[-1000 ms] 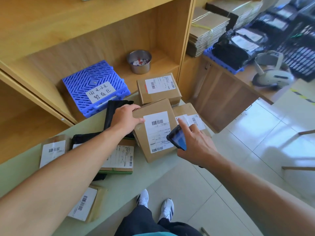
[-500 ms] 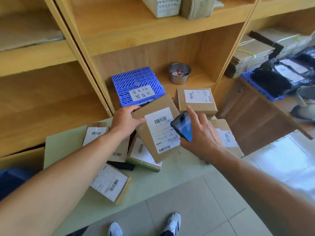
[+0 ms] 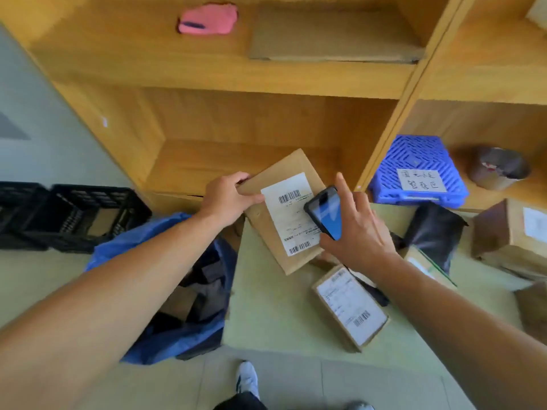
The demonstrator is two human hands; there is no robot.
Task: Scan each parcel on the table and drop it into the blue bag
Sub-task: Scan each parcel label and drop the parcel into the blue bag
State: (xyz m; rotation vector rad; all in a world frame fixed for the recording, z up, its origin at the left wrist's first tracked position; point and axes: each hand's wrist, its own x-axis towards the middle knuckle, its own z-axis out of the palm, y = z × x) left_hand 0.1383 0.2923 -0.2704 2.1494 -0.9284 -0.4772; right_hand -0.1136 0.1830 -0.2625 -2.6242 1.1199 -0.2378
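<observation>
My left hand [image 3: 226, 199] grips the top left edge of a brown cardboard parcel [image 3: 268, 226] with a white barcode label, held above the table's left end. My right hand [image 3: 355, 229] holds a dark phone [image 3: 324, 213] with a blue screen over that label. The blue bag [image 3: 165, 338] stands open on the floor left of the pale green table [image 3: 272, 306], with dark parcels inside. Another labelled parcel [image 3: 350, 306] lies on the table below my right hand. A black pouch [image 3: 433, 232] and more brown boxes [image 3: 503, 232] lie to the right.
Wooden shelves rise behind the table. A blue plastic basket [image 3: 417, 170] with a handwritten label and a metal cup [image 3: 498, 168] sit in the right shelf. Black crates [image 3: 68, 217] stand on the floor at left. A pink item [image 3: 207, 19] lies on an upper shelf.
My view has swung left, bringing the blue bag into sight. Both hands carried the parcel and phone leftward toward the table's left end, still held together.
</observation>
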